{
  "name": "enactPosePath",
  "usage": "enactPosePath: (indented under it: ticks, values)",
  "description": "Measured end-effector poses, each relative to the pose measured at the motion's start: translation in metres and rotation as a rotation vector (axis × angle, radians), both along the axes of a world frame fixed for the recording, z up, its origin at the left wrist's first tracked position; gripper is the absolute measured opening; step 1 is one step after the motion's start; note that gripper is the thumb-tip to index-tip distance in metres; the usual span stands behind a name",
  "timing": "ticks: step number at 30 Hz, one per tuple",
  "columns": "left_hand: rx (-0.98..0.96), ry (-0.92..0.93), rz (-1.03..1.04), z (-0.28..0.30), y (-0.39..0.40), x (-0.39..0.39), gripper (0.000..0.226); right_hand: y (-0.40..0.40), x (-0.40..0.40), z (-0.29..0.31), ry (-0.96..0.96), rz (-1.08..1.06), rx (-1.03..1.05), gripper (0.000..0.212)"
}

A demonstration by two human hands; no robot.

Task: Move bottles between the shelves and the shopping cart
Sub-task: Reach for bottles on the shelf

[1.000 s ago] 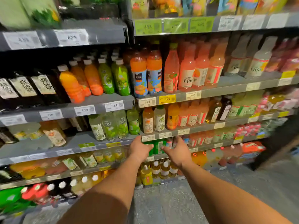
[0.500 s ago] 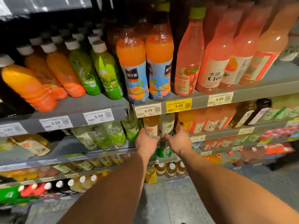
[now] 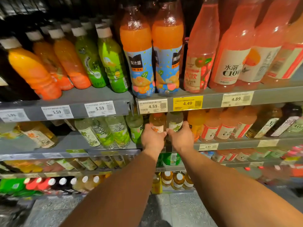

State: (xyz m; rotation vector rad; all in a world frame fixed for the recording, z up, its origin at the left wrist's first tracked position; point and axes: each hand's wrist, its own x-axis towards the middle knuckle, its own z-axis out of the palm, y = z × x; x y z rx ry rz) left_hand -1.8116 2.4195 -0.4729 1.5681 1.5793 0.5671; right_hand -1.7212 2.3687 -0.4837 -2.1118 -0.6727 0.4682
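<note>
Head view, left hand [image 3: 151, 139] grips amber-drink bottle [image 3: 157, 122], right hand [image 3: 181, 138] grips pale-drink bottle [image 3: 175, 122]

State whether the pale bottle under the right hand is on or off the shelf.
On. The pale bottle stands upright on the shelf, right hand gripping it.

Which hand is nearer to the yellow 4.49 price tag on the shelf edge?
The right. The right hand grips a pale bottle just below the yellow price tag; the left hand grips an orange bottle farther left, under the white 4.59 tag.
</note>
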Motion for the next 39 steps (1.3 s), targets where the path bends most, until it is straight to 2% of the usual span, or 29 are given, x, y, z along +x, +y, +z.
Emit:
enactPosePath:
  ticks: [3, 6, 9, 11, 15, 19, 24, 27, 29, 33, 37, 39]
  values:
    - [0.034, -0.025, 0.013, -0.002, -0.004, -0.004, 0.045, -0.005, -0.002, 0.0, 0.009, -0.007, 0.046, 0.043]
    - [0.054, -0.099, 0.042, -0.005, -0.019, -0.012, 0.049, -0.018, -0.005, 0.002, -0.001, 0.029, 0.083, 0.048]
    - [0.017, -0.262, 0.079, -0.003, -0.036, -0.016, 0.062, -0.033, -0.011, 0.006, 0.016, 0.097, 0.11, 0.052]
    - [-0.011, -0.356, 0.11, 0.002, -0.045, -0.022, 0.063, -0.043, -0.016, 0.013, 0.016, 0.121, 0.139, 0.052]
    - [0.099, -0.275, 0.149, 0.02, -0.064, -0.053, 0.05, -0.06, -0.035, 0.038, 0.038, 0.192, 0.146, 0.05]
    - [0.097, -0.285, 0.216, 0.042, -0.068, -0.114, 0.041, -0.059, -0.083, 0.059, 0.008, 0.339, 0.109, 0.048]
    - [0.191, -0.172, 0.41, 0.061, -0.065, -0.244, 0.042, -0.037, -0.196, 0.077, -0.017, 0.571, 0.089, 0.044]
    - [0.243, -0.026, 0.445, 0.075, -0.068, -0.341, 0.027, -0.024, -0.288, 0.087, 0.007, 0.701, 0.091, 0.048]
    - [0.28, -0.078, 0.58, 0.08, -0.078, -0.409, 0.024, -0.019, -0.353, 0.093, 0.035, 0.779, 0.097, 0.049]
    - [0.268, -0.024, 0.761, 0.084, -0.102, -0.533, 0.039, -0.018, -0.476, 0.108, 0.133, 0.873, 0.11, 0.048]
    - [0.259, -0.06, 0.955, 0.085, -0.11, -0.623, 0.035, -0.012, -0.568, 0.117, 0.06, 0.959, 0.199, 0.04]
    - [0.242, -0.065, 1.036, 0.084, -0.109, -0.659, 0.036, -0.004, -0.609, 0.121, 0.111, 1.025, 0.123, 0.04]
